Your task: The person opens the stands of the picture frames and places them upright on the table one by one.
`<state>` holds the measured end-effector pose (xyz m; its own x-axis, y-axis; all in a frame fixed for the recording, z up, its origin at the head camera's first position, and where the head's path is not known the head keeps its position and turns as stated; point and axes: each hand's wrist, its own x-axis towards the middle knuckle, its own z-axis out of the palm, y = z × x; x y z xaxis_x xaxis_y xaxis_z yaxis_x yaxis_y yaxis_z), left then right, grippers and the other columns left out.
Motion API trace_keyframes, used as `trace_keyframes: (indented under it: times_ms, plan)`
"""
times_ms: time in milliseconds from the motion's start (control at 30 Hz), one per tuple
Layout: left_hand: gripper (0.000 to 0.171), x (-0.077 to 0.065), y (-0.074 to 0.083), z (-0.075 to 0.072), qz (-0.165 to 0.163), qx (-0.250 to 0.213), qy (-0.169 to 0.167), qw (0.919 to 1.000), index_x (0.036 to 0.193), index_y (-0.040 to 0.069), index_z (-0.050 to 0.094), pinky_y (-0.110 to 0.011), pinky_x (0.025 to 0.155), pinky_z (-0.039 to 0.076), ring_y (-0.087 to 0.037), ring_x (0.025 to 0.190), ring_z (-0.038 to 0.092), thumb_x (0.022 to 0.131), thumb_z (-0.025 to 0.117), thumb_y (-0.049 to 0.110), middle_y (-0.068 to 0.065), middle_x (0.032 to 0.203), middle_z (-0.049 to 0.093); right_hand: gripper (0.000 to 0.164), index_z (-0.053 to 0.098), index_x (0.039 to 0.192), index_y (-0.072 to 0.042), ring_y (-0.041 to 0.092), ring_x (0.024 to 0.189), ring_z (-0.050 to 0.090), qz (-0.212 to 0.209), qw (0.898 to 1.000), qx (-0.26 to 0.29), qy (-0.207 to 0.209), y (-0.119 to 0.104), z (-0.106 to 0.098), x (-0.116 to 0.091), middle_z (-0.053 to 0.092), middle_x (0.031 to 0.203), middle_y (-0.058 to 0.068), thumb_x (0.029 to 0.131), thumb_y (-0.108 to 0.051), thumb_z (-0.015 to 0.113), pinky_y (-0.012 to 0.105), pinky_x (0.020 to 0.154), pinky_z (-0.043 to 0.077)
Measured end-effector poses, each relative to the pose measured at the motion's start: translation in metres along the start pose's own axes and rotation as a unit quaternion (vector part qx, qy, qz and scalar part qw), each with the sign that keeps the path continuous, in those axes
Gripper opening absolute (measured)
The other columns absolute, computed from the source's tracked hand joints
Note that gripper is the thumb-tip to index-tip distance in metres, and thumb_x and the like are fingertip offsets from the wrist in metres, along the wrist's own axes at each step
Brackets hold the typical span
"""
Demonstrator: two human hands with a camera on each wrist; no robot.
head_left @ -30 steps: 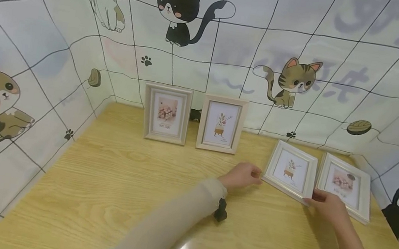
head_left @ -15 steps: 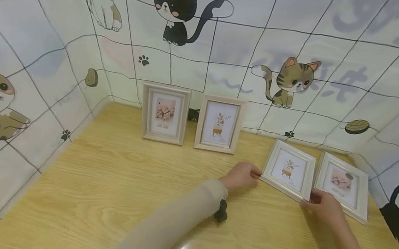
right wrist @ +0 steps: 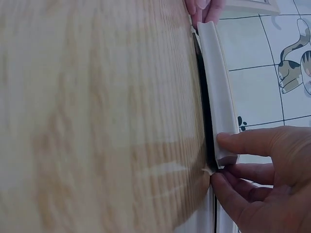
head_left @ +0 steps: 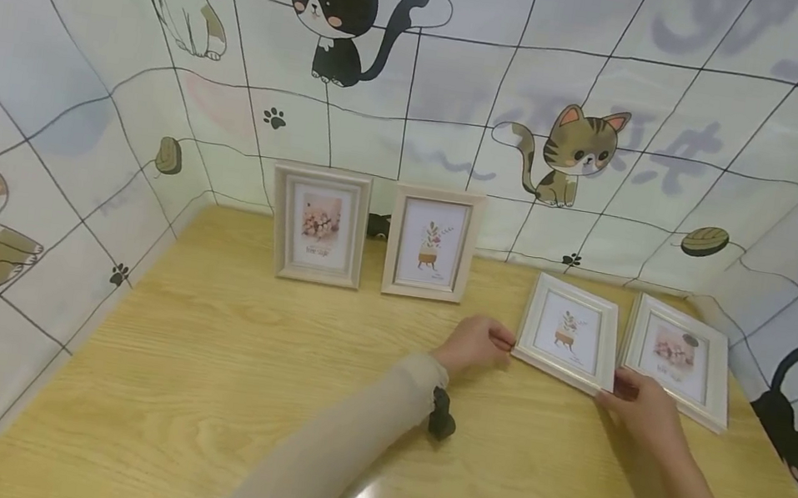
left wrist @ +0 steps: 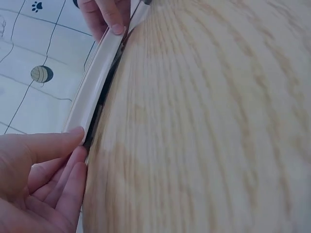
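Observation:
A pale cream picture frame (head_left: 567, 332) with a potted-plant print leans slightly askew near the back wall, right of centre in the head view. My left hand (head_left: 473, 345) pinches its lower left corner, thumb on the front moulding (left wrist: 92, 92) and fingers curled behind. At the lower right corner, my right hand (head_left: 650, 412) grips it; the right wrist view shows the thumb on the front face and fingers bent round the end. Just to the right, a second cream frame (head_left: 718, 367) with a pink flower print leans back, close beside my right fingertips.
Two more frames stand upright against the wall at the left: a greyish one (head_left: 283, 225) with flowers and a beige one (head_left: 396, 240) with a plant. The wood-grain table (head_left: 239, 371) meets walls (head_left: 459, 80) covered in cat-print sheeting.
The head view has shifted a little, so everything sits slightly farther left. My left fingertips have come in closer to the plant frame's corner; the frames keep nearly the same places.

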<state>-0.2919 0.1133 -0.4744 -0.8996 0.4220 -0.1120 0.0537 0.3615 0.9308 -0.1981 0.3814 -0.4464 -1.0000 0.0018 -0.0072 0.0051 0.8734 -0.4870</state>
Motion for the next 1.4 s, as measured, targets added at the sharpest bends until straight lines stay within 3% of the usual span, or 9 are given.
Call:
trace_keyframes:
  times_ms: [567,733,833,967,1033,1133,1233,1367,1400]
  plan:
    - [0.023,-0.002,0.002,-0.014,-0.003,-0.038,-0.004,0.9992,0.102,0.006,0.076,-0.013,0.082,0.05,-0.005,0.084,0.069,0.079,0.082,0.006,-0.006,0.099,0.078,0.065,0.043,0.138,0.019,0.052,0.119,0.056,0.058,0.996,0.064,0.003,-0.015,-0.004,-0.001,0.054,0.132,0.039,0.096,-0.025,0.067,0.057,0.096,0.048]
    - [0.019,-0.001,0.0,-0.014,0.001,-0.04,0.008,0.9992,0.099,0.007,0.077,-0.014,0.081,0.05,-0.005,0.085,0.067,0.08,0.082,0.008,-0.005,0.098,0.078,0.064,0.046,0.138,0.016,0.043,0.112,0.062,0.066,0.996,0.059,0.011,-0.014,-0.003,-0.002,0.057,0.131,0.036,0.096,-0.027,0.068,0.024,0.08,0.054]
    - [0.017,-0.001,0.0,-0.015,0.002,-0.036,0.016,0.9992,0.097,0.009,0.078,-0.014,0.081,0.048,-0.002,0.084,0.063,0.081,0.082,0.011,-0.003,0.097,0.077,0.064,0.048,0.136,0.015,0.013,0.094,0.066,0.064,0.996,0.061,0.017,-0.012,-0.001,-0.002,0.058,0.13,0.035,0.095,-0.029,0.069,0.008,0.069,0.045]
    - [0.015,-0.001,-0.002,-0.017,-0.006,-0.048,0.021,0.9986,0.095,0.01,0.078,-0.015,0.077,0.049,-0.002,0.08,0.06,0.082,0.082,0.014,-0.002,0.094,0.077,0.065,0.05,0.135,0.015,-0.019,0.083,0.044,0.066,0.995,0.076,0.018,-0.011,0.002,-0.002,0.058,0.131,0.035,0.094,-0.03,0.07,0.0,0.066,0.039]
    - [0.015,0.0,-0.003,-0.017,-0.014,-0.064,0.021,0.9976,0.095,0.01,0.078,-0.015,0.074,0.051,-0.003,0.078,0.061,0.082,0.082,0.014,-0.002,0.093,0.076,0.067,0.048,0.137,0.014,-0.008,0.086,0.057,0.073,0.993,0.089,0.013,-0.01,0.004,-0.001,0.056,0.133,0.035,0.094,-0.032,0.069,0.0,0.067,0.039]
    - [0.015,0.0,-0.004,-0.015,-0.024,-0.088,0.023,0.9955,0.095,0.009,0.078,-0.018,0.071,0.056,-0.007,0.076,0.065,0.082,0.082,0.015,-0.001,0.091,0.075,0.071,0.046,0.141,0.011,0.025,0.106,0.065,0.094,0.99,0.105,0.004,-0.009,0.006,-0.001,0.054,0.137,0.034,0.095,-0.038,0.068,0.003,0.068,0.039]
    - [0.016,0.0,-0.005,-0.013,-0.028,-0.109,0.023,0.9934,0.096,0.008,0.078,-0.021,0.07,0.059,-0.01,0.076,0.068,0.082,0.082,0.015,-0.002,0.092,0.076,0.075,0.043,0.144,0.008,0.021,0.108,0.064,0.114,0.986,0.124,-0.008,-0.006,0.007,-0.001,0.051,0.14,0.033,0.094,-0.043,0.066,0.009,0.076,0.046]
    - [0.018,0.002,-0.006,-0.013,-0.039,-0.147,0.03,0.9878,0.099,0.005,0.077,-0.023,0.073,0.061,-0.015,0.081,0.074,0.083,0.081,0.013,-0.006,0.096,0.077,0.078,0.042,0.147,0.004,-0.015,0.091,0.048,0.119,0.983,0.135,-0.024,-0.005,0.004,-0.002,0.053,0.141,0.03,0.094,-0.047,0.066,0.01,0.08,0.046]
    - [0.018,0.002,-0.007,-0.013,-0.044,-0.158,0.034,0.9859,0.099,0.004,0.077,-0.023,0.074,0.061,-0.015,0.082,0.074,0.084,0.08,0.013,-0.007,0.097,0.077,0.078,0.04,0.149,0.003,-0.009,0.098,0.051,0.121,0.983,0.137,-0.031,-0.007,0.003,-0.003,0.052,0.142,0.029,0.094,-0.048,0.064,0.015,0.086,0.049]
